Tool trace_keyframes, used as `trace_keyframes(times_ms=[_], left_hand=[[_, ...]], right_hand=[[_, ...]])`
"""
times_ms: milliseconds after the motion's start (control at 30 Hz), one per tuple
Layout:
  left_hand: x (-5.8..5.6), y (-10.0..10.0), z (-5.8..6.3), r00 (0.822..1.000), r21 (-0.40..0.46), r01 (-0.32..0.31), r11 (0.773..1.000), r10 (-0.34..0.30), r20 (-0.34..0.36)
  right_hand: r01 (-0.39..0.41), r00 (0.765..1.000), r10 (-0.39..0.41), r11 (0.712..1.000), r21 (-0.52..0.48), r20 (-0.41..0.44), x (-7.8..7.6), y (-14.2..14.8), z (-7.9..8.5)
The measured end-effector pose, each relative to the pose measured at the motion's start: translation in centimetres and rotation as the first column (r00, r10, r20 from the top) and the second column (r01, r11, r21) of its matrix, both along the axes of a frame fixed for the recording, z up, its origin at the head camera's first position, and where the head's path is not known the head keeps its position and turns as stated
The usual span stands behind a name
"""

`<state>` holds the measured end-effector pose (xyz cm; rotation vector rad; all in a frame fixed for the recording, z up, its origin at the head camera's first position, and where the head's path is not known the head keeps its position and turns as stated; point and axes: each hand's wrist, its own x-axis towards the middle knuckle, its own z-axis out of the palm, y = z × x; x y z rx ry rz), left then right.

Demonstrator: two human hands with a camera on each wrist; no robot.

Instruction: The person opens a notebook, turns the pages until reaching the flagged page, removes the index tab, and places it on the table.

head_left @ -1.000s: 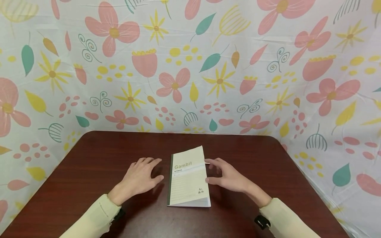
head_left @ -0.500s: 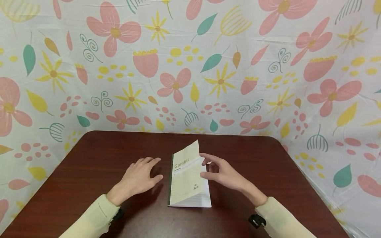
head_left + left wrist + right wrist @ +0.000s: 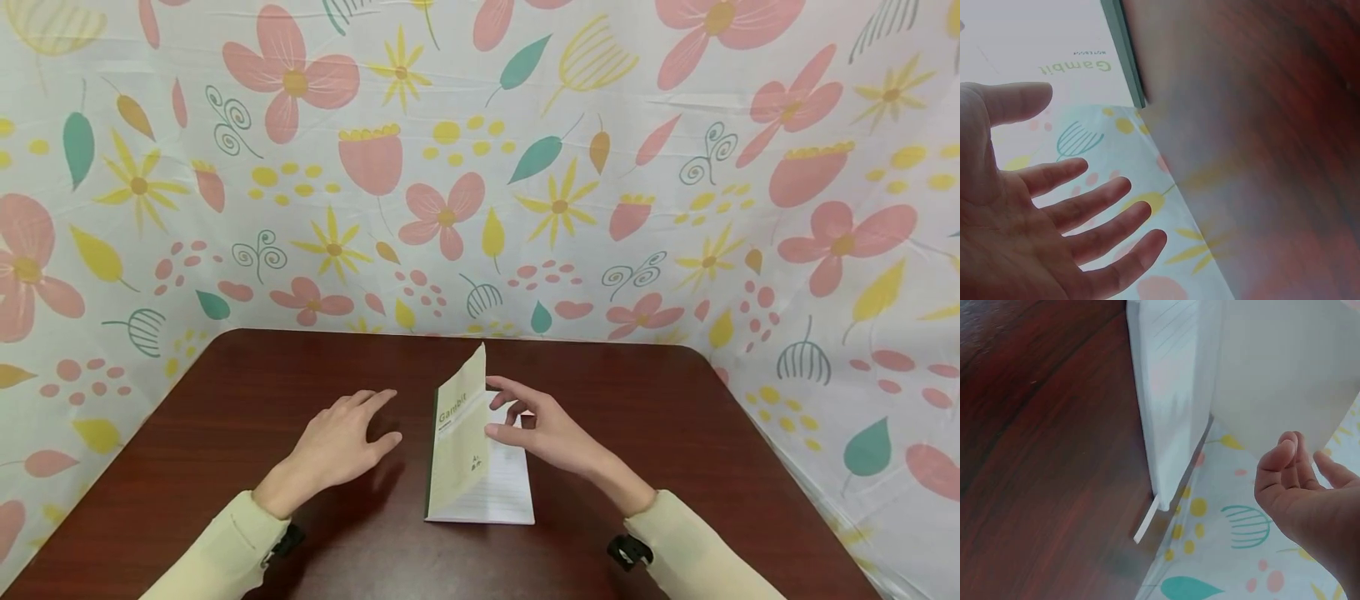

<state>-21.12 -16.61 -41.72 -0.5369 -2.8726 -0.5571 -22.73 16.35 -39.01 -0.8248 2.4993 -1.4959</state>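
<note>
A pale cream notebook (image 3: 468, 442) marked "Gambit", with a dark green spine strip, lies on the table between both hands. Its front cover (image 3: 1279, 369) stands raised and curved along the spine, baring a lined white page (image 3: 506, 492). My right hand (image 3: 536, 421) has thumb and index fingertips right at the cover's free edge, the other fingers bent inward; in the right wrist view it overlaps the cover's inner side. My left hand (image 3: 330, 442), fingers spread and relaxed, holds nothing to the left of the spine. Its palm (image 3: 1022, 231) shows in the left wrist view.
The dark reddish-brown table (image 3: 300, 367) has rounded far corners. White cloth with printed flowers (image 3: 446, 217) hangs behind it and along the sides. A thin pale strip (image 3: 1146, 520) sticks out from the notebook's page edge. Dark straps circle both wrists under cream sleeves.
The notebook's cover has lifted and swung left, from nearly flat to partly upright. My right hand has moved left along with its edge. My left hand has shifted slightly left, away from the spine.
</note>
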Motion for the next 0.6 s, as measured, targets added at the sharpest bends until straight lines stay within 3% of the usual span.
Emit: trace_keyframes(times_ms=[600], left_hand=[[0.1, -1.5, 1.8, 0.999, 0.066, -0.014, 0.998, 0.017, -0.047]], right_hand=[[-0.045, 0.998, 0.047, 0.999, 0.028, -0.05, -0.5, -2.2, 0.0]])
